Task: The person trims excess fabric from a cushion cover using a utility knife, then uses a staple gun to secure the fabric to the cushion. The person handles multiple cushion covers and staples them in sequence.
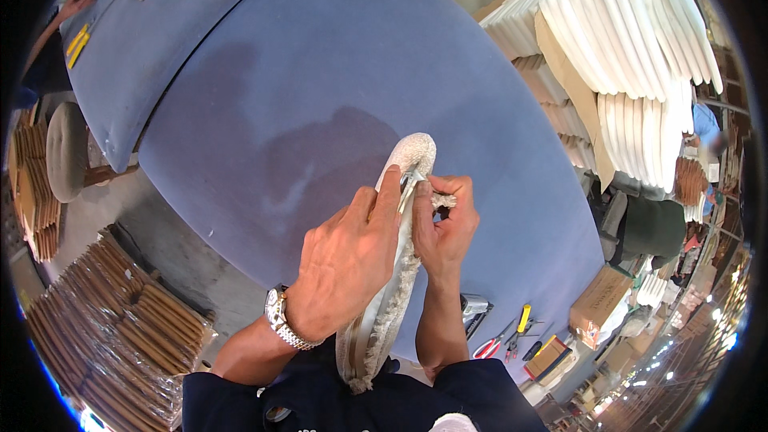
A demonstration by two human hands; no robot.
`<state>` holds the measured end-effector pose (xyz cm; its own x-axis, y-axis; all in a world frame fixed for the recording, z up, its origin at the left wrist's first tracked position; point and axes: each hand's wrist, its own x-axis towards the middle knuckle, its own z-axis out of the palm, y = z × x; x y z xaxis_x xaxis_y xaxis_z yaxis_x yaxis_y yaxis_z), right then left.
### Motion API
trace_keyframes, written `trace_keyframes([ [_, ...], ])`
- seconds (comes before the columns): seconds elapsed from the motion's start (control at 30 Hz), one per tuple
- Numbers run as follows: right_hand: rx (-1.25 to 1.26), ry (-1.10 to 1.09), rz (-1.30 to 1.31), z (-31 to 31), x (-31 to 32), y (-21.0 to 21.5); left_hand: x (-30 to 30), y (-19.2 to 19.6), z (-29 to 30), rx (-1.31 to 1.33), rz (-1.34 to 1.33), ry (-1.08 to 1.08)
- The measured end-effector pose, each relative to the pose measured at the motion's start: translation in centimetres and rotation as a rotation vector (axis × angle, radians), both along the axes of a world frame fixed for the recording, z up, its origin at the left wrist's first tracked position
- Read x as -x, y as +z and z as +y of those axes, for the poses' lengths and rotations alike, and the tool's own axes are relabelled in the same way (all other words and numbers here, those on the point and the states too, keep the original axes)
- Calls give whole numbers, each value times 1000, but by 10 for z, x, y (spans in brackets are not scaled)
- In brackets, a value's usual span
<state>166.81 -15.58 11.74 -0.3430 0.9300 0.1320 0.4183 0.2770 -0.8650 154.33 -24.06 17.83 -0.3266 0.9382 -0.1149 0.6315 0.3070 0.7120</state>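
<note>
A narrow padded panel (416, 146) covered in cream textured fabric stands between my hands, its rounded end on the blue-covered table (320, 56) and its near end close to my body. A pale inner face and a frayed fabric edge show along its length. My left hand (340, 252), a metal watch at its wrist, grips the panel from the left, index finger stretched along it near the rounded end. My right hand (445, 228) is closed in a pinch on the fabric edge, and a bunched bit of cloth sticks out beside its fingers. The left fingertips' underside is hidden.
A staple gun (475, 310), red-handled scissors (490, 347) and a yellow-handled tool (524, 318) lie at the table's near right. White padded panels (600, 24) are piled at far right. Plastic-wrapped brown panels (120, 328) stand lower left. Another person's hand (78, 2) appears upper left.
</note>
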Motion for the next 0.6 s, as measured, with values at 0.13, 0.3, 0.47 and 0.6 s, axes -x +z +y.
trace_keyframes([
  [0.13, 10, 0, 16, 0, -1, -3, 3, 3, 3, 20, 4, -27],
  [0.3, 4, -1, 48, -1, -2, -7, 11, 0, 6, 35, -22, -88],
  [0.47, 24, -17, 93, -3, -4, -16, 18, -1, 8, 20, -33, -143],
  [0.6, 42, -23, 121, -5, -6, -18, 19, -3, 6, 2, -40, -175],
])
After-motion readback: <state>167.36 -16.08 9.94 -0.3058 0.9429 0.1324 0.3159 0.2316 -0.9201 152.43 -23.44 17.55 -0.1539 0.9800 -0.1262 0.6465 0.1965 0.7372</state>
